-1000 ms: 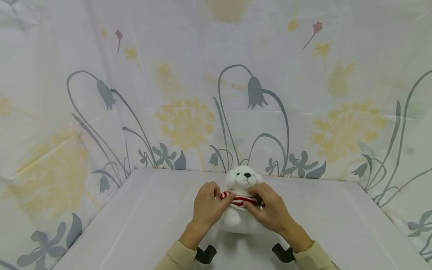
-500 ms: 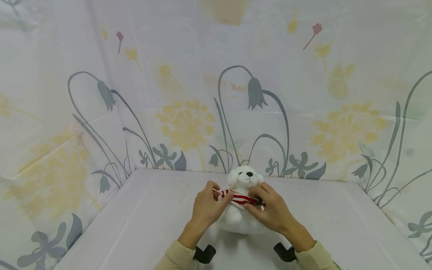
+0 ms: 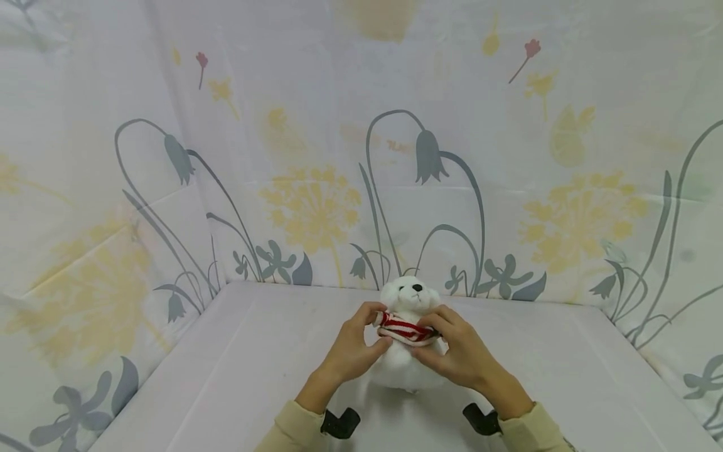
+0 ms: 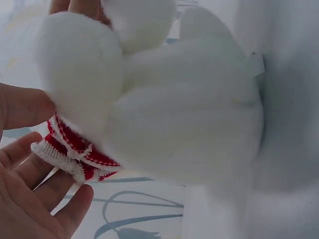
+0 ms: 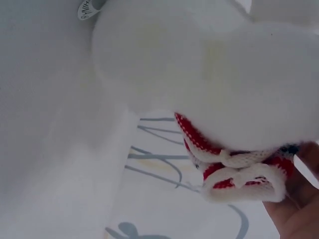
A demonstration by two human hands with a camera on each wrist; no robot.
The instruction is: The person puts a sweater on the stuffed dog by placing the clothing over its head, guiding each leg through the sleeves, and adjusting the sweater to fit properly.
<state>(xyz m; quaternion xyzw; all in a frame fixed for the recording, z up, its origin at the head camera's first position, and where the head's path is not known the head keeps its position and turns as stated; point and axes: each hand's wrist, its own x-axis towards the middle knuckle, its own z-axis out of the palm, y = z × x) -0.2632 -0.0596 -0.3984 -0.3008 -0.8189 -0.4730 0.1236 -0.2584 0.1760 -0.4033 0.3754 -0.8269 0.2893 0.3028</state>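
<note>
Plush dog (image 3: 405,369) in both hands (image 3: 349,349) (image 3: 464,351) sits well off table's side edges (image 3: 159,371).

White tag (image 5: 88,8) on plush dog (image 3: 402,369): small dark lettering, not surely legible.

The head view looks forward and down from farthest back, over the bench (image 3: 254,376) to the patterned cloth (image 3: 316,207). Each wrist view faces the toy dog (image 3: 403,370) from close by, on its own side, turned sideways (the bench lies at the left view's right, the right view's left). The two wrist views share the toy dog and its striped sweater (image 3: 407,331).
</note>
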